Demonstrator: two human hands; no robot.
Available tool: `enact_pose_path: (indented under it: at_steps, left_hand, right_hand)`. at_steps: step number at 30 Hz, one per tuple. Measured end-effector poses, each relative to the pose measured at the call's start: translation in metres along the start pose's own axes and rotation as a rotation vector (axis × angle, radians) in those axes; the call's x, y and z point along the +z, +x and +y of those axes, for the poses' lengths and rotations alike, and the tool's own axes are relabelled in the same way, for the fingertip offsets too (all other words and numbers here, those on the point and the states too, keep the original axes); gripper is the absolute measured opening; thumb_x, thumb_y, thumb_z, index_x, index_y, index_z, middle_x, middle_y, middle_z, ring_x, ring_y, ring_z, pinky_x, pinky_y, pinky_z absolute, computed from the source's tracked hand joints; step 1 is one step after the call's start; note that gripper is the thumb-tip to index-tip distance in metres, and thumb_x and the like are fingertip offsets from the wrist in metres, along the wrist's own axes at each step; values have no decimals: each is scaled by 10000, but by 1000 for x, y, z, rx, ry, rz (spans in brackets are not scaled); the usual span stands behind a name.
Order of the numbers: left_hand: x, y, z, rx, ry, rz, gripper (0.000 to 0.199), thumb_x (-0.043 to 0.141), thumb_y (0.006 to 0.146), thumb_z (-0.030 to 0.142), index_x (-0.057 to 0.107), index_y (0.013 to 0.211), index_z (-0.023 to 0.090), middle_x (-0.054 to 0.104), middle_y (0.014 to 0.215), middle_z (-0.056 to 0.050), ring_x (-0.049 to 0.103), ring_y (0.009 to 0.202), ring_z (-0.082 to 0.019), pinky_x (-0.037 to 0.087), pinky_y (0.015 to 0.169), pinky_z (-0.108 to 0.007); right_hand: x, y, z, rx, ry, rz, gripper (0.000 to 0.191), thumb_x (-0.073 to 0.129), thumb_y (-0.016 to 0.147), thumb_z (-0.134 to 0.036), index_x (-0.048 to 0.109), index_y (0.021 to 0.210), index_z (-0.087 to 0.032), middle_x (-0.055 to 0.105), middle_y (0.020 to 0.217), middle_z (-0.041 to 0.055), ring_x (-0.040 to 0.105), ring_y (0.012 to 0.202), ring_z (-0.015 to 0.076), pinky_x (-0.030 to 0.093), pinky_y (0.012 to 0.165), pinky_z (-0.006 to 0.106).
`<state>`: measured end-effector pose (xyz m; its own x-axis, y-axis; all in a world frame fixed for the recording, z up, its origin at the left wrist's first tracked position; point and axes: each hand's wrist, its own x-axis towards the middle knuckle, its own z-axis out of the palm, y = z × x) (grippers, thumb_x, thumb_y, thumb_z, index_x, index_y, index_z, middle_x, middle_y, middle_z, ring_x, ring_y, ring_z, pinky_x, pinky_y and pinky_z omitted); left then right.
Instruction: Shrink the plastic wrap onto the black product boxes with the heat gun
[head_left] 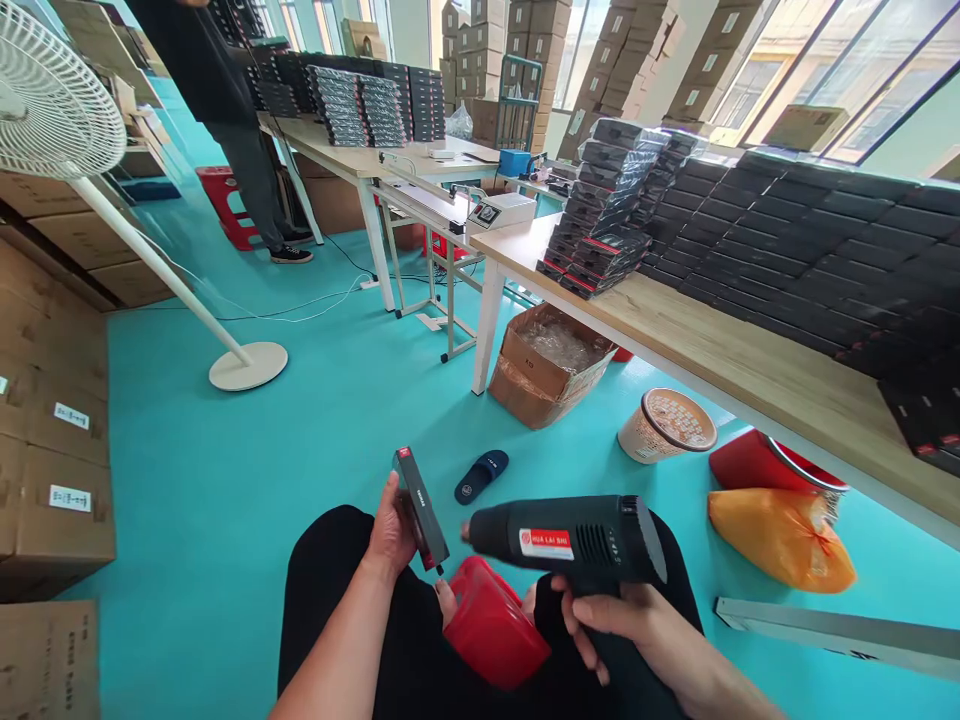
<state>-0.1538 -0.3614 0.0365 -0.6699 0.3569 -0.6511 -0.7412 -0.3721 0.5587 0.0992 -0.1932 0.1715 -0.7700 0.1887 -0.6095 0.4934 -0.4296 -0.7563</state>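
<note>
A thin black box [422, 508] with a small red mark at its top end stands on edge in my left hand [393, 532], whose fingers go round its left side. My right hand [611, 620] is wrapped round the handle of a dark heat gun [562, 538] with a red and white label. The gun's nozzle points left, toward the box, with a gap between them. Below the two, a red plastic stool [495, 625] shows between my knees. A dark slipper [481, 476] lies on the floor beyond the gun.
Stacked black boxes [787, 250] cover much of the right table [697, 320]. Under and beside it are an open carton [551, 365], a waste basket [667, 425] and an orange bag [780, 540]. A fan [247, 366] and cartons [52, 400] stand left. A person [240, 130] stands at the far table.
</note>
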Motion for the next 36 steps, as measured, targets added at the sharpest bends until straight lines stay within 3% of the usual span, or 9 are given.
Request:
enact_pose_path:
  at_steps: [4,10,13,19,22,26,30,33,36]
  left_hand:
    - [0,-1,0,-24,-7,18,223,650,869,394,616,900,176,675,745,-42,683,632,-202,499,447,-268]
    - [-6,2,0,-163,-103,-186,380,497,933,388,671,1062,75,754,856,-146,729,745,-248,612,668,-379]
    - [-7,3,-2,-206,-20,-255,407,510,923,383,686,1101,61,771,863,-160,736,726,-267,605,650,-382]
    - [-11,2,-2,-223,52,-185,405,541,900,474,697,1011,118,754,749,-115,716,643,-271,591,626,-409]
    - [-15,5,-7,-78,162,-122,391,688,809,458,662,1037,142,751,792,-101,721,705,-273,578,661,-394]
    - [-19,16,-21,358,428,-85,390,826,660,306,626,974,190,713,769,-10,692,729,-209,529,699,-307]
    - [-21,26,-28,396,686,-225,380,815,655,342,659,971,200,726,825,-30,685,782,-227,529,736,-341]
    - [-22,31,-28,534,863,-236,314,783,659,346,693,928,211,738,915,-58,681,904,-258,527,833,-377]
    - [-24,35,-27,669,988,-220,276,737,676,340,714,926,224,731,974,-64,670,980,-268,503,925,-401]
  right_hand:
    - [-12,-14,-1,161,-55,-203,276,780,658,-369,703,757,-124,665,751,70,581,583,150,438,513,260]
    - [-10,28,-3,36,-11,51,317,757,674,-359,677,879,-132,646,666,19,566,527,145,431,481,265]
    - [7,61,-18,-68,80,118,310,730,700,-392,639,885,-161,626,693,-7,562,562,124,445,516,254]
    - [22,58,-44,15,-112,-252,182,762,613,-230,686,758,-148,655,549,6,575,487,154,449,485,273]
    - [4,40,-41,85,-404,-338,31,700,616,-164,671,629,-159,621,499,-16,555,470,139,446,470,255]
    - [-15,31,-30,-7,-330,19,124,656,655,-251,633,754,-179,585,518,-38,537,479,137,438,464,256]
    - [-5,29,-24,-39,-139,27,244,674,695,-305,636,881,-151,625,549,-13,540,486,138,439,510,272]
    - [6,29,-24,-83,-15,-50,286,709,706,-307,648,935,-146,652,582,7,558,502,157,451,524,294]
    - [8,32,-25,-158,-18,53,230,703,733,-283,651,924,-165,639,624,-9,562,526,154,463,531,295]
